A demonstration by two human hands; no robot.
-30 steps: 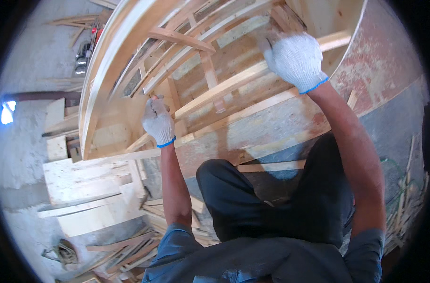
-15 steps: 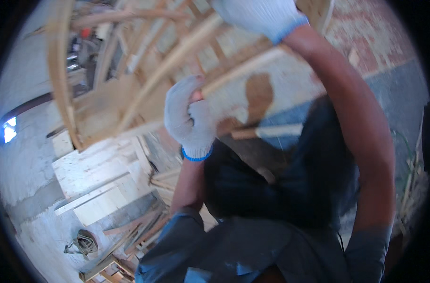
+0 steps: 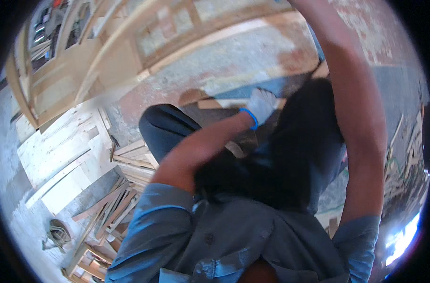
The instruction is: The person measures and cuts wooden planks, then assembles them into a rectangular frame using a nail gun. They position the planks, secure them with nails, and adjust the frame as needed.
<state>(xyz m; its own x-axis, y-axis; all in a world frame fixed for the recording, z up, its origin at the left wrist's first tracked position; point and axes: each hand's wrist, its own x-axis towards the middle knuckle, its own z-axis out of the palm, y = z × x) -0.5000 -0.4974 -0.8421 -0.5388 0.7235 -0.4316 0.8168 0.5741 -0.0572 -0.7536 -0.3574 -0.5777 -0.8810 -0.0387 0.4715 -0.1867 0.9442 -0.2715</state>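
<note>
A person's gloved left hand [image 3: 261, 104] reaches down to a short wooden slat [image 3: 224, 103] lying on the stained concrete floor [image 3: 252, 61], fingers at the slat; whether that grip has closed cannot be told. The right arm rises out of frame (its hand unseen) toward a curved wooden frame [image 3: 83, 61] overhead. Pale boards [image 3: 59, 155] lie stacked at left.

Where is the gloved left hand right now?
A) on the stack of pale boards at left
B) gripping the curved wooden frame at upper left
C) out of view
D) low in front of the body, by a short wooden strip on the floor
D: the left hand, in a white glove with a blue cuff, reaches down beside the short wooden strip, apart from the curved wooden frame.
</note>
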